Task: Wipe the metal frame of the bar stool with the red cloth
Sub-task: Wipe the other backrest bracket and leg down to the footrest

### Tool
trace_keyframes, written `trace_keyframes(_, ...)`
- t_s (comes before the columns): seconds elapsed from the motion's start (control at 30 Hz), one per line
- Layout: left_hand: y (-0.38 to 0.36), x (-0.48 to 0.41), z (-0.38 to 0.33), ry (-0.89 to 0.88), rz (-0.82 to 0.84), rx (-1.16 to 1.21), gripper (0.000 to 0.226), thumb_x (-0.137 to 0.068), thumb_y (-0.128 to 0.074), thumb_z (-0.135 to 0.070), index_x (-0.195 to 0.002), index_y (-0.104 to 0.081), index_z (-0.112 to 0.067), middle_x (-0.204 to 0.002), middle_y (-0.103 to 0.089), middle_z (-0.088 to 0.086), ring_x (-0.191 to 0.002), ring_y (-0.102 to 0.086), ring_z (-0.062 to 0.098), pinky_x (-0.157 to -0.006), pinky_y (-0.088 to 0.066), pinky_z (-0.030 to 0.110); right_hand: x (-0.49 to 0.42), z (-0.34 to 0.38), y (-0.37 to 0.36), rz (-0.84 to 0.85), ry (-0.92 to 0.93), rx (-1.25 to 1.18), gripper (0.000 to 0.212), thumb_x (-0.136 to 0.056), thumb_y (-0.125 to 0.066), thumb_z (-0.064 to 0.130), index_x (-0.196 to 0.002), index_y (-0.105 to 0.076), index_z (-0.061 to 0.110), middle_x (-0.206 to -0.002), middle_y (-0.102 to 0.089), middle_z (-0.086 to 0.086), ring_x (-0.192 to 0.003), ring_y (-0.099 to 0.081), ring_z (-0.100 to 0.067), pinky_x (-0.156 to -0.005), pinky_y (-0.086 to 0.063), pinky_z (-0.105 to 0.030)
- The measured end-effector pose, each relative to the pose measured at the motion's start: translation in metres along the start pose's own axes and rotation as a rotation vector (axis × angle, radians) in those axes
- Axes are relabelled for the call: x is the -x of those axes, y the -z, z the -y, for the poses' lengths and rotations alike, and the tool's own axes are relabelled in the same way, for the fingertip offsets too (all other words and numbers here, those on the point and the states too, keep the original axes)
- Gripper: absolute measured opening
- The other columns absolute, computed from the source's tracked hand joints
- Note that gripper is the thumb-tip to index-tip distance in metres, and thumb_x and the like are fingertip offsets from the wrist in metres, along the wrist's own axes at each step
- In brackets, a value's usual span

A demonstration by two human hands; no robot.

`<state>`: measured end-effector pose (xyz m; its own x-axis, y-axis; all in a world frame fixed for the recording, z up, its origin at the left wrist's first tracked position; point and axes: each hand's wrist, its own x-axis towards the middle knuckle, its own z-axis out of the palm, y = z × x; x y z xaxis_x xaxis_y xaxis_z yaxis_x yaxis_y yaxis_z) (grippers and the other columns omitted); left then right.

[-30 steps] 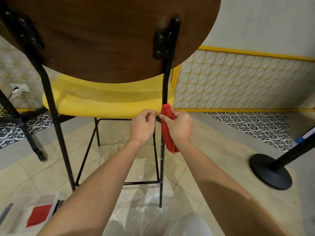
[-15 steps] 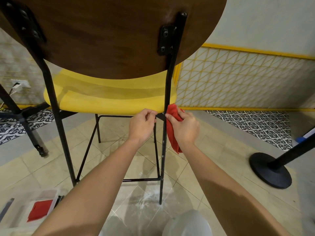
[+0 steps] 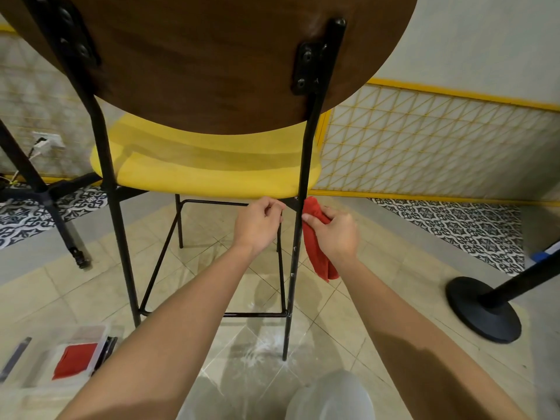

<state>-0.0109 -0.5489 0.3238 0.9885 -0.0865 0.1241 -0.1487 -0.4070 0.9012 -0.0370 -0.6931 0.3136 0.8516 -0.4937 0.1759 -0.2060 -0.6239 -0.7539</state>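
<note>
The stool stands on the tiled floor [image 3: 378, 301] with its back to the person: brown wooden backrest [image 3: 212, 56] high up, yellow seat [image 3: 212, 177] below it, thin black metal frame all round. The right rear leg [image 3: 306, 159] runs from a bolted plate on the backrest, past the seat's edge, down to the floor.

The right hand [image 3: 333, 234] is just under the seat's corner, on the right of that leg. Its grip is closed round the red cloth [image 3: 321, 262]. The bunched top of the cloth pokes out above the thumb and presses against the leg where it meets the seat, and the rest hangs loose beneath the hand.

The left hand [image 3: 257, 225] is on the other side of the same leg, up against the seat's lower edge. Its fingers are curled there by the black bracket, but I cannot tell whether that grip holds anything.

White scuffs dot the leg lower down. A thin footrest bar [image 3: 254, 314] joins it near the floor.

At the lower left a clear box [image 3: 91, 330] lies on the floor with something flat and red [image 3: 75, 359] inside. Further left is a black desk leg [image 3: 39, 189], with a wall socket [image 3: 45, 144] behind it. On the right stands a black post on a round base [image 3: 481, 310]. The person's grey knee [image 3: 330, 395] shows at the bottom.
</note>
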Motion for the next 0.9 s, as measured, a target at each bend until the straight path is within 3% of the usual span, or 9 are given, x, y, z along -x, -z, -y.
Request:
trace_keyframes(0.13, -0.006, 0.0, 0.002, 0.039, 0.019, -0.034, 0.028, -0.098, -0.041, -0.027, -0.108, -0.067, -0.02, -0.087, -0.066, -0.004, -0.071, -0.054, 0.007, -0.057, -0.037, 0.016, -0.006, -0.008, 0.008, 0.02, -0.138, -0.311, 0.039, -0.09, -0.057, 0.043, -0.118, -0.065, 0.017, -0.096, -0.07, -0.001, -0.09, -0.067, -0.02, -0.081, -0.055, -0.037)
trace_keyframes(0.2, -0.01, 0.0, 0.004, 0.062, 0.028, -0.06, 0.029, -0.098, -0.04, -0.025, -0.108, -0.066, -0.019, -0.086, -0.066, -0.004, -0.065, -0.052, 0.004, -0.054, -0.037, 0.017, -0.008, -0.005, 0.011, 0.058, -0.148, -0.409, 0.032, -0.091, -0.058, 0.038, -0.112, -0.067, 0.015, -0.088, -0.069, 0.0, -0.083, -0.066, -0.018, -0.077, -0.056, -0.035)
trace_keyframes(0.3, -0.015, 0.0, 0.008, 0.09, 0.046, -0.062, 0.03, -0.098, -0.039, -0.024, -0.108, -0.067, -0.019, -0.085, -0.067, -0.003, -0.07, -0.056, 0.007, -0.057, -0.038, 0.021, -0.005, 0.0, 0.004, 0.158, -0.094, -0.371, 0.026, -0.089, -0.061, 0.036, -0.1, -0.07, 0.013, -0.083, -0.07, -0.003, -0.078, -0.067, -0.021, -0.074, -0.056, -0.037)
trace_keyframes(0.5, -0.02, -0.005, 0.015, 0.119, 0.06, -0.023, 0.03, -0.096, -0.039, -0.02, -0.104, -0.068, -0.017, -0.087, -0.069, 0.001, -0.078, -0.058, 0.008, -0.062, -0.041, 0.023, 0.0, -0.012, -0.023, 0.191, -0.129, -0.316, 0.03, -0.091, -0.056, 0.039, -0.105, -0.069, 0.014, -0.089, -0.071, -0.007, -0.085, -0.067, -0.029, -0.081, -0.054, -0.048)
trace_keyframes(0.6, -0.026, -0.007, 0.021, 0.146, 0.05, 0.006, 0.029, -0.097, -0.039, -0.019, -0.104, -0.067, -0.017, -0.086, -0.07, 0.002, -0.073, -0.057, 0.004, -0.058, -0.04, 0.011, 0.001, -0.027, -0.026, 0.268, -0.163, -0.23, 0.031, -0.093, -0.054, 0.035, -0.116, -0.066, 0.019, -0.098, -0.071, -0.007, -0.091, -0.066, -0.028, -0.086, -0.052, -0.048)
trace_keyframes(0.7, -0.029, -0.007, 0.024, 0.16, 0.044, 0.02, 0.03, -0.097, -0.039, -0.019, -0.106, -0.067, -0.016, -0.087, -0.069, 0.001, -0.065, -0.054, -0.001, -0.051, -0.038, 0.004, -0.002, -0.033, -0.019, 0.375, -0.168, -0.174, 0.025, -0.094, -0.052, 0.026, -0.113, -0.067, 0.018, -0.098, -0.071, -0.007, -0.091, -0.066, -0.028, -0.089, -0.052, -0.047)
trace_keyframes(0.9, -0.027, -0.008, 0.023, 0.174, 0.037, 0.021, 0.03, -0.097, -0.038, -0.02, -0.107, -0.066, -0.016, -0.087, -0.065, -0.003, -0.065, -0.054, 0.002, -0.049, -0.038, 0.004, -0.01, -0.02, -0.006, 0.325, -0.193, -0.393, 0.03, -0.097, -0.048, 0.024, -0.125, -0.058, 0.018, -0.1, -0.068, -0.006, -0.092, -0.066, -0.025, -0.086, -0.054, -0.041)
